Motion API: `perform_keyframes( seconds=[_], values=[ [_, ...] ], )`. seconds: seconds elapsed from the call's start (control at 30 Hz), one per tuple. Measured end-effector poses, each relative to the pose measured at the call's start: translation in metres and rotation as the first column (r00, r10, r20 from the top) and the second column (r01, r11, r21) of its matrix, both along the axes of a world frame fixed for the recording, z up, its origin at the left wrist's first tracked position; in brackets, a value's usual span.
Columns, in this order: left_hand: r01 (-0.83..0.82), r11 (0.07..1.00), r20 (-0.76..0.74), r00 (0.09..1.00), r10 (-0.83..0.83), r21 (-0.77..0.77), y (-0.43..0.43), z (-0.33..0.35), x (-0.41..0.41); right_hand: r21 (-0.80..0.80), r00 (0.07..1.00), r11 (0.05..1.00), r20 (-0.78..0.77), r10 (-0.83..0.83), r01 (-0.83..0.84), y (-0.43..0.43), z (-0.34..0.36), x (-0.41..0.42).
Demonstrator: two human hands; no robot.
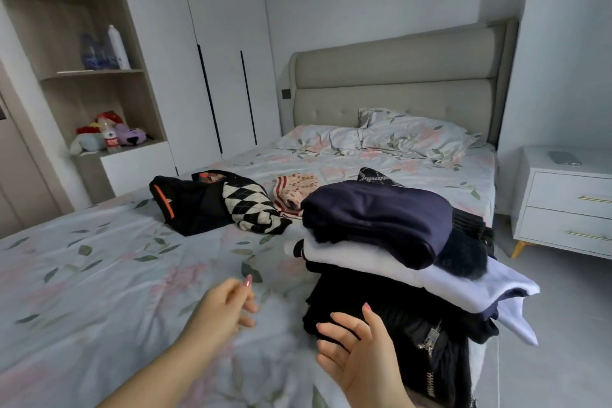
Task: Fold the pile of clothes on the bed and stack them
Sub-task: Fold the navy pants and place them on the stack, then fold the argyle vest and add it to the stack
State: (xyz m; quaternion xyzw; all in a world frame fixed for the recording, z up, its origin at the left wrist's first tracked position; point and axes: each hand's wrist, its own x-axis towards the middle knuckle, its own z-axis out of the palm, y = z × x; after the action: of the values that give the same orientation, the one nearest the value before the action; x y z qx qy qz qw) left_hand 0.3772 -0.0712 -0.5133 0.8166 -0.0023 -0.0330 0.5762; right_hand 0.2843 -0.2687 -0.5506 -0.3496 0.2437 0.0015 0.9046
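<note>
A stack of folded clothes point(390, 262) stands on the bed's right edge: a navy garment point(377, 215) on top, a white one point(381, 263) under it, black ones with zips below. Further back lie unfolded pieces: a black garment with an orange stripe point(185, 205), a black-and-cream argyle knit point(251, 209) and a pink patterned piece with red stripes point(294, 190). My left hand point(225, 305) hovers over the sheet, fingers loosely curled, holding nothing. My right hand point(357, 351) is open, palm turned towards the stack's black bottom layer, close beside it.
The bed point(99, 275) has a floral sheet, two pillows point(397, 136) and a beige headboard. A white nightstand point(566, 205) with a phone on it stands at the right. White wardrobe doors and shelves with bottles and plush toys line the left wall.
</note>
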Motion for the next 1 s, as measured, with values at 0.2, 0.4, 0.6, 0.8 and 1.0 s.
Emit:
perform_keyframes(
  seconds=[0.2,0.4,0.6,0.8,1.0],
  values=[
    [-0.291,0.944,0.152,0.951,0.268,0.157,0.128,-0.049,-0.023,-0.317,0.998,0.946,-0.018,0.063,-0.065,0.039,-0.021,0.019],
    [-0.308,0.896,0.284,0.934,0.219,0.320,0.160,-0.067,-0.004,-0.595,0.993,0.800,0.027,0.118,-0.079,0.063,-0.052,0.037],
    [-0.320,0.866,0.298,0.931,0.212,0.384,0.186,-0.070,0.022,-0.789,0.987,0.601,-0.042,0.158,-0.130,0.087,-0.061,0.122],
    [-0.333,0.886,0.244,0.934,0.261,0.323,0.202,-0.064,0.039,-0.965,0.979,0.209,-0.124,0.162,-0.157,0.127,-0.057,0.262],
    [-0.382,0.887,0.234,0.916,0.327,0.259,0.215,-0.062,0.050,-0.978,0.997,0.195,-0.079,-0.009,-0.076,0.124,-0.067,0.370]
  ],
)
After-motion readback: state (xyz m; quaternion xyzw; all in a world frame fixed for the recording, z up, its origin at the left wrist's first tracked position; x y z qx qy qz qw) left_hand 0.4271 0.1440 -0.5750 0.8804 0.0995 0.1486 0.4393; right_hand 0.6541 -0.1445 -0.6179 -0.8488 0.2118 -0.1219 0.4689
